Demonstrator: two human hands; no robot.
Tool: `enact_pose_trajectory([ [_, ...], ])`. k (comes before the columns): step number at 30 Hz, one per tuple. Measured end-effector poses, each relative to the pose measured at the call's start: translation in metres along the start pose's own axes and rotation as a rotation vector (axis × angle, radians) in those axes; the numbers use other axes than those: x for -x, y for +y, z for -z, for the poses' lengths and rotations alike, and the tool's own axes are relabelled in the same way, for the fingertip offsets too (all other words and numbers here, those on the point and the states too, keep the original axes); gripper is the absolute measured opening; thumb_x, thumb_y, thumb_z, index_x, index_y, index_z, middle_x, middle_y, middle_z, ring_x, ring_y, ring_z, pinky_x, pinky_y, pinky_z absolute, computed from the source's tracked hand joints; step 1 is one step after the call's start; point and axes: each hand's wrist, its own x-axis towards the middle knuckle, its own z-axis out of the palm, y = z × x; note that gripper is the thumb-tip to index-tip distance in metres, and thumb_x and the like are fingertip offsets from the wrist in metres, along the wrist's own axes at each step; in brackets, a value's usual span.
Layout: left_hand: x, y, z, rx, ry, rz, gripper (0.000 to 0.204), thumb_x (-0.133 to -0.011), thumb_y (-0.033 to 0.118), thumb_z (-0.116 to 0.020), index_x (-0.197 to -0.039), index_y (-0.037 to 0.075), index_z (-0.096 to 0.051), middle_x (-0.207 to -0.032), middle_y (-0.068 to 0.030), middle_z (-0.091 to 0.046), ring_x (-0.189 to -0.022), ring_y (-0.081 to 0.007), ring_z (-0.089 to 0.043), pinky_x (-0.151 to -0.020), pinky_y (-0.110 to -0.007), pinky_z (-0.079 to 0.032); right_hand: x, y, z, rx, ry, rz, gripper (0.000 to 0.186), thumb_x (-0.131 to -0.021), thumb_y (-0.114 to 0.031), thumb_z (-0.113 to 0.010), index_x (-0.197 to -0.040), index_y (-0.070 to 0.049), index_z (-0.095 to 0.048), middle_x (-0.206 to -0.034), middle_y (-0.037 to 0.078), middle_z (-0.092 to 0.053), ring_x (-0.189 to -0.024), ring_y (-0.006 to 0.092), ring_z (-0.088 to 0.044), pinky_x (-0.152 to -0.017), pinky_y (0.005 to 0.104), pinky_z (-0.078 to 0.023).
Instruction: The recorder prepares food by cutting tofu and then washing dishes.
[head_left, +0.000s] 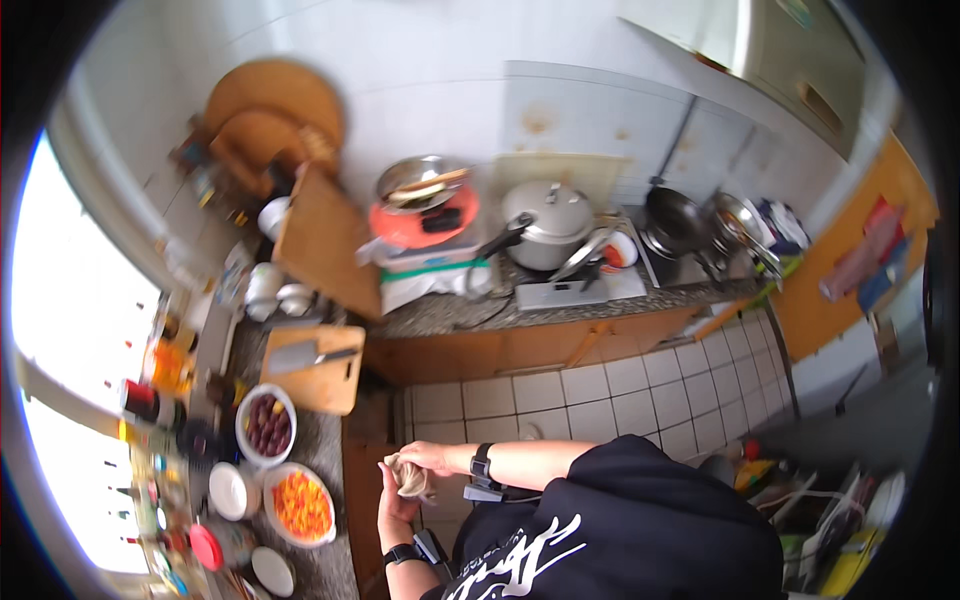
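Note:
In front of my body, just off the edge of the left counter, both hands hold a pale beige, ridged clump (411,482) that looks like a head of garlic; blur keeps me from being sure. My left hand (393,503) grips it from the near left side. From above, the fingers of my right hand (428,457) close over its top. Nearest on the counter are a white bowl of diced orange and yellow pieces (302,506) and a bowl of dark purple-red oval pieces (268,428). Behind them, a cleaver (306,356) lies on a wooden cutting board (340,388).
A white bowl (233,491) and a red-lidded jar (207,547) stand farther left. A large board (325,245) leans at the corner. Along the back counter are a steel bowl (400,197), a pressure cooker (560,215), a scale (562,294) and a dark wok (675,215).

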Motion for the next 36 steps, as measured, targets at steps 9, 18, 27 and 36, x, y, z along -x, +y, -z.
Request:
enact_pose_trajectory([
  [9,-0.168,0.001,-0.142,-0.136,0.153,-0.219,0.053,-0.113,0.058,-0.055,-0.134,0.011,-0.066,-0.120,-0.0124,-0.079,-0.109,-0.0326,-0.077,-0.093,-0.048,-0.063,0.106,-0.072,0.269,0.024,0.431,0.164,0.037,-0.097,-0.014,-0.075,-0.131,-0.003,-0.067,-0.112,0.009,-0.074,-0.097,0.0176,-0.072,-0.079,0.0371,-0.061],
  [18,-0.166,-0.001,-0.203,-0.220,0.343,-0.084,0.057,-0.111,0.062,-0.056,-0.135,0.012,-0.069,-0.127,-0.0100,-0.078,-0.111,-0.0345,-0.077,-0.095,-0.052,-0.064,0.176,-0.067,0.589,0.406,1.473,0.223,0.087,-0.081,-0.016,-0.090,-0.155,0.000,-0.046,-0.146,0.026,-0.061,-0.137,0.0366,-0.060,-0.112,0.0444,-0.052],
  [27,-0.061,0.002,-0.412,-0.714,0.310,0.060,0.084,-0.109,0.076,-0.040,-0.102,-0.001,-0.072,-0.067,-0.0011,-0.048,-0.058,-0.0175,-0.046,-0.056,-0.036,-0.051,0.161,-0.100,0.595,0.480,1.427,0.414,0.050,-0.084,-0.021,-0.089,-0.126,-0.004,-0.067,-0.119,0.024,-0.074,-0.116,0.0463,-0.069,-0.099,0.0502,-0.056],
  [36,-0.324,0.031,-0.291,-0.801,0.204,0.305,0.056,-0.109,0.062,-0.059,-0.117,0.008,-0.073,-0.111,-0.0096,-0.080,-0.101,-0.0293,-0.078,-0.092,-0.048,-0.064,0.193,-0.096,0.548,0.413,1.565,0.607,0.026,-0.092,-0.023,-0.082,-0.111,-0.008,-0.072,-0.103,0.020,-0.076,-0.102,0.0456,-0.071,-0.089,0.0512,-0.058],
])
